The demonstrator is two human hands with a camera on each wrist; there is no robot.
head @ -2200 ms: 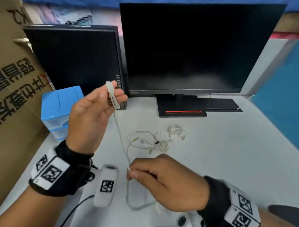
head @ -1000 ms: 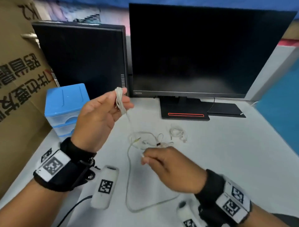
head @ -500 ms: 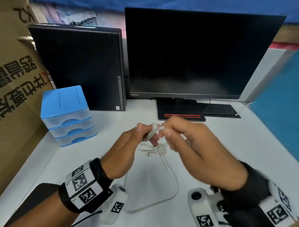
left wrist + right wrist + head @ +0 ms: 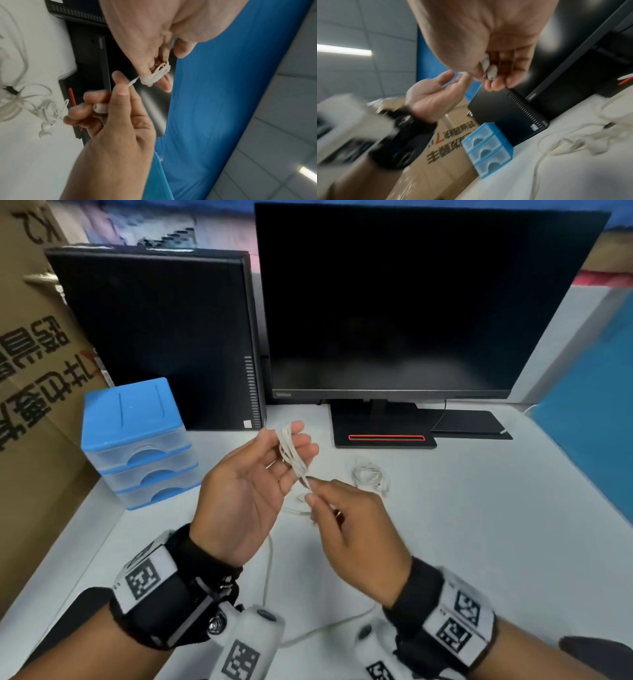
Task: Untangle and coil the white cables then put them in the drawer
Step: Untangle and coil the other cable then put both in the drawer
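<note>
A thin white cable is wound into a small coil (image 4: 291, 453) round the fingers of my left hand (image 4: 298, 440), which is raised palm up above the desk. The left wrist view shows the coil (image 4: 154, 77) wrapped round two fingers, with the thumb apart from it. Just below, my right hand (image 4: 310, 494) pinches the coil's short free end between thumb and forefinger (image 4: 120, 86). A second tangle of white cable (image 4: 17, 100) lies on the desk, mostly hidden by my hands in the head view. A small bundle of white earphones (image 4: 371, 475) lies to the right.
A blue three-drawer unit (image 4: 137, 440), drawers closed, stands at the desk's left. Behind it are a black computer case (image 4: 164, 337) and a monitor (image 4: 411, 302) on its stand. A cardboard box (image 4: 30, 371) lines the left edge. A long cable (image 4: 269, 563) trails toward me.
My left hand has turned palm up and risen with the coil. The right hand has dropped slightly and holds only a short end, where a long tail hung a second ago.
</note>
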